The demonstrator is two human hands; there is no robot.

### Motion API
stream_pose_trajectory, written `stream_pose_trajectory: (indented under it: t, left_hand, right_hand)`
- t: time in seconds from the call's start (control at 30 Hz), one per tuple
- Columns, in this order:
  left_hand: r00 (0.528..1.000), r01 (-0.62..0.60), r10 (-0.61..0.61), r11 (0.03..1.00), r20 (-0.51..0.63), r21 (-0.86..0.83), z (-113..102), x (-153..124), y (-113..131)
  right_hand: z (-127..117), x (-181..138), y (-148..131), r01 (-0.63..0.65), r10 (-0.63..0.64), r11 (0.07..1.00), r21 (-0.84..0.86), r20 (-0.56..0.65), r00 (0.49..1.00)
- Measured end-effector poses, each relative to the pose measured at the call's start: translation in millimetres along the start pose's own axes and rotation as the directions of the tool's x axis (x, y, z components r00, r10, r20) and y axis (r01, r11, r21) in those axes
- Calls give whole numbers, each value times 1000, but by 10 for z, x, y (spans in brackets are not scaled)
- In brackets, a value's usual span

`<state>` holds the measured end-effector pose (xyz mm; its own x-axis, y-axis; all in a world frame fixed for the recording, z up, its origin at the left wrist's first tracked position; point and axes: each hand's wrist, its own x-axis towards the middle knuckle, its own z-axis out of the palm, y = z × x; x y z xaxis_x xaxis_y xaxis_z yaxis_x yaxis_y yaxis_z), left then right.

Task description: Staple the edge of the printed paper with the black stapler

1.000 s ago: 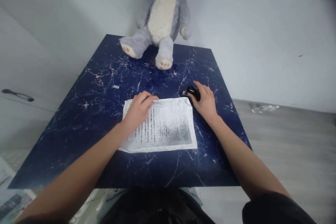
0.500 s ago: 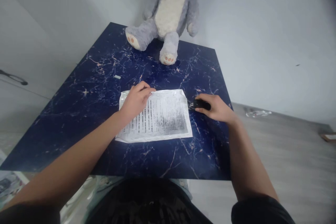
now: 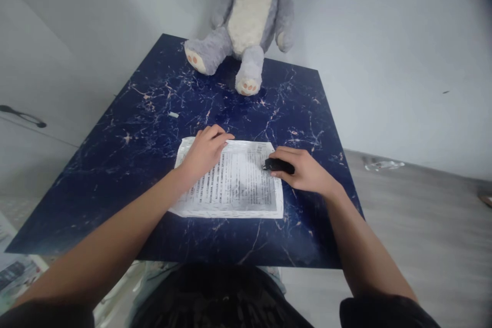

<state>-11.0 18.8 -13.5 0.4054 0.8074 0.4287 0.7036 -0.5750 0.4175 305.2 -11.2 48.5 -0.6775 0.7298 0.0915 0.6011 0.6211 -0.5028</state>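
Note:
A stack of printed paper sheets (image 3: 242, 179) lies on the dark blue marbled table in front of me. My left hand (image 3: 205, 151) rests on its upper left part, fingers bent together at the top edge, holding the sheets. In my right hand (image 3: 302, 169) is a small black stapler (image 3: 280, 165), gripped between thumb and fingers. Its metal tip points left and lies over the right side of the sheets. Whether its jaws clasp the paper, I cannot tell.
A large grey plush bear (image 3: 249, 20) sits at the far edge of the table (image 3: 126, 189). A small whitish piece (image 3: 173, 114) lies left of the middle. A cabinet handle (image 3: 23, 115) is on the left. Clear plastic (image 3: 384, 164) lies on the floor at right.
My right hand has moved left with the stapler, from beside the paper's right edge to over it. My left hand stays on the sheets.

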Motion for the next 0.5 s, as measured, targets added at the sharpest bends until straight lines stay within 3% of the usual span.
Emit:
stream_pose_trajectory:
  t: [0.17, 0.3, 0.43, 0.5]
  left_hand:
    - [999, -3, 2, 1000, 54, 21, -7, -14, 33]
    - [985, -79, 75, 997, 153, 20, 4, -41, 49]
    - [962, -139, 125, 989, 241, 43, 14, -66, 75]
    - [959, -140, 118, 988, 258, 66, 21, -74, 99]
  right_hand:
    - [75, 50, -56, 11, -11, 1000, 21, -1, 1000]
    - [33, 48, -37, 49, -50, 999, 20, 44, 998]
    - [-104, -33, 185, 37, -36, 999, -5, 90, 995]
    - [-185, -90, 369, -33, 33, 999, -27, 15, 999]
